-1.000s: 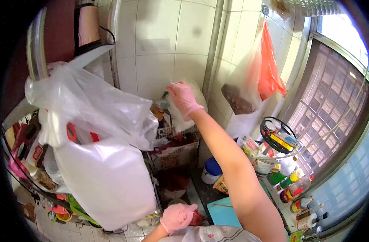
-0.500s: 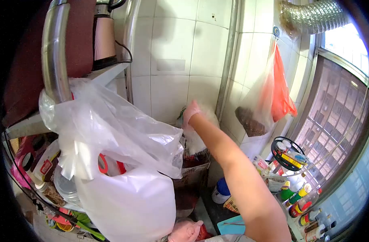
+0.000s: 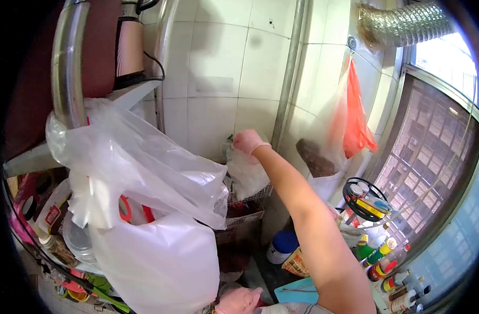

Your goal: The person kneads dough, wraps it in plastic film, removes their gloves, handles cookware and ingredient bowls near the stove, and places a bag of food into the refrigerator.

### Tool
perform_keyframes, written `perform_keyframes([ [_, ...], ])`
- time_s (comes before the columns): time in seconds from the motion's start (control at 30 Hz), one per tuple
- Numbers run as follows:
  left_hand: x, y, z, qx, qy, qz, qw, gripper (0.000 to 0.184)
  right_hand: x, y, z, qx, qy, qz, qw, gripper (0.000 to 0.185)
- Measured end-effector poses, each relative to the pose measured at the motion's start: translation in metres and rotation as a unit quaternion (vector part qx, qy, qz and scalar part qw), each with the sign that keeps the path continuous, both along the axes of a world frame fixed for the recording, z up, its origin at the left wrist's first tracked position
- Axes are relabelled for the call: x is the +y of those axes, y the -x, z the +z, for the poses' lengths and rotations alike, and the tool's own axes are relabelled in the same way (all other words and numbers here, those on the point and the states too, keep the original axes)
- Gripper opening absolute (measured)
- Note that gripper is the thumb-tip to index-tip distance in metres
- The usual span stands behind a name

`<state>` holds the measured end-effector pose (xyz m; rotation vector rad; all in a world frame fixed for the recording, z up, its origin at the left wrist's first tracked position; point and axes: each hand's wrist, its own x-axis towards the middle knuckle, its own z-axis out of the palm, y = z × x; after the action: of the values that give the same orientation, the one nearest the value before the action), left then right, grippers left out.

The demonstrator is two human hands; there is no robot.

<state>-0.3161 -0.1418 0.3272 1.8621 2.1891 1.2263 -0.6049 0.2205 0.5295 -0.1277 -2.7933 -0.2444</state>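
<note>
My right hand (image 3: 248, 141), in a thin pinkish glove, reaches far forward to the tiled corner. Its fingers are closed on a clear plastic bag (image 3: 250, 179), which hangs crumpled below the hand against a wire basket (image 3: 265, 191). What the bag contains is unclear. At the bottom edge my gloved left hand (image 3: 240, 300) is partly in view, with its fingers curled together; anything inside them is hidden. A large white plastic bag (image 3: 158, 259) hangs on the left, close to the left hand.
Jars and packets (image 3: 56, 220) crowd the left shelf. Right of my arm stand a round black rack (image 3: 362, 206) and several bottles (image 3: 381, 269). A blue-lidded tub (image 3: 283, 247) and a turquoise board (image 3: 297, 291) lie below. A red bag (image 3: 357, 131) hangs on the wall.
My right hand has turned and drawn slightly left, and more of the clear bag now shows beneath it. The whole view has shifted a little. The left hand stays low.
</note>
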Motion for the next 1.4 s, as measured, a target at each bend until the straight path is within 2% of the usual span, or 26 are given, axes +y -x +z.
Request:
perform_keyframes([
  [0.03,0.001,-0.001,0.002,0.006,-0.021,0.001,1.000,0.023,0.004,-0.003,0.003,0.052,0.059,0.022,0.997,0.016],
  [0.23,0.005,-0.006,0.005,0.018,-0.140,0.002,0.990,0.017,0.012,-0.029,0.022,0.084,0.240,0.050,0.966,0.017],
  [0.3,0.006,-0.009,0.005,0.011,-0.174,0.008,0.985,0.017,0.006,-0.035,0.021,0.101,0.224,0.057,0.968,0.017],
  [0.4,0.008,-0.007,-0.010,0.014,-0.115,-0.016,0.993,0.019,-0.005,-0.037,0.020,0.110,0.207,0.080,0.969,0.018],
  [0.43,0.008,-0.007,-0.011,0.008,-0.127,-0.008,0.992,0.020,-0.008,-0.035,0.020,0.110,0.204,0.089,0.969,0.019],
  [0.53,0.005,-0.010,-0.013,-0.001,-0.137,0.012,0.990,0.022,-0.021,-0.027,0.012,-0.027,0.132,0.026,0.991,0.021],
  [0.6,0.002,-0.009,-0.016,0.011,-0.119,0.020,0.993,0.022,-0.026,-0.017,-0.003,-0.083,0.022,-0.019,0.996,0.022],
  [0.73,-0.003,-0.008,-0.019,0.017,-0.078,0.032,0.996,0.021,-0.047,-0.019,-0.010,-0.155,-0.126,-0.128,0.971,0.021],
  [0.8,-0.003,-0.008,-0.034,0.027,-0.100,0.043,0.994,0.020,-0.060,-0.023,0.003,-0.183,-0.110,-0.141,0.967,0.025],
  [0.83,-0.002,-0.008,-0.040,0.043,-0.151,0.052,0.986,0.019,-0.064,-0.022,0.006,-0.197,-0.101,-0.148,0.964,0.027],
  [0.93,-0.006,-0.009,-0.055,0.051,-0.173,0.075,0.981,0.018,-0.059,-0.010,-0.004,-0.171,-0.112,-0.150,0.967,0.035],
  [1.03,-0.007,-0.007,-0.066,0.032,-0.155,0.050,0.986,0.018,-0.061,-0.006,-0.004,-0.187,-0.152,-0.196,0.951,0.039],
  [1.13,-0.006,-0.001,-0.075,0.009,-0.101,0.019,0.995,0.019,-0.070,-0.019,0.008,-0.277,-0.104,-0.232,0.927,0.035],
  [1.23,-0.002,-0.004,-0.061,0.028,-0.121,0.025,0.992,0.020,-0.050,-0.022,-0.012,-0.289,-0.109,-0.191,0.932,0.042],
  [1.33,0.005,-0.007,-0.055,0.032,-0.108,0.034,0.993,0.023,-0.033,-0.027,-0.014,-0.216,0.010,-0.160,0.963,0.040],
  [1.4,0.010,-0.007,-0.061,0.055,-0.115,0.038,0.991,0.026,-0.021,-0.021,-0.012,-0.217,-0.028,-0.124,0.968,0.034],
])
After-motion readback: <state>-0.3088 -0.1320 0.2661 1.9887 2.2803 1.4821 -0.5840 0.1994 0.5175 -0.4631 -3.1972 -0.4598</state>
